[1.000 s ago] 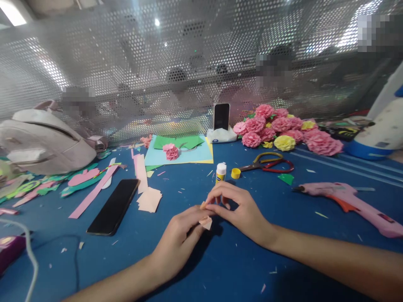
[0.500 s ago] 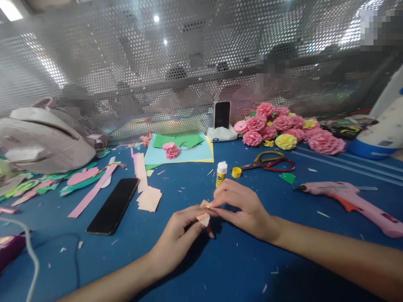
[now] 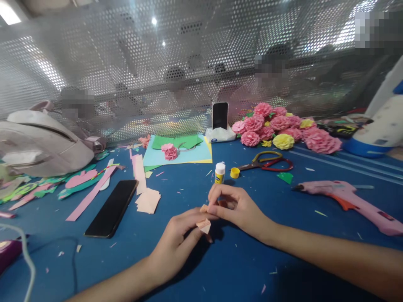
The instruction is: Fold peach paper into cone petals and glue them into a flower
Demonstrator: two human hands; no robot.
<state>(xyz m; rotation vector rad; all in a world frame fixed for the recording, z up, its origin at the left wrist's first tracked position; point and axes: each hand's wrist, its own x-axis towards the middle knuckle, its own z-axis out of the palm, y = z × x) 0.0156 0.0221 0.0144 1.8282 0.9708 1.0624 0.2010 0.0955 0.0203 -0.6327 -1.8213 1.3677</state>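
A small folded piece of peach paper [image 3: 204, 226] is pinched between the thumb and fingers of my left hand [image 3: 180, 235], low over the blue table. My right hand [image 3: 237, 207] meets it from the right, its thumb and forefinger closed on a second bit of peach paper [image 3: 204, 208] at the left hand's fingertips. Whether the two bits are one piece I cannot tell. Just beyond my right hand stands an uncapped glue stick [image 3: 219, 173], with its yellow cap [image 3: 234, 173] beside it. Left of my hands lies a stack of peach paper pieces [image 3: 148, 201].
Scissors [image 3: 264, 161] and a pink glue gun [image 3: 349, 197] lie to the right. Behind them are pink and yellow paper flowers [image 3: 277, 126]. A black phone [image 3: 111, 208], paper strips and a pale backpack [image 3: 44, 142] occupy the left. A perforated metal screen [image 3: 135, 105] closes off the back.
My right hand's fingers have curled in closer, with the thumb now pressing on the paper. My left hand keeps its pinch with little movement. The view has shifted slightly.
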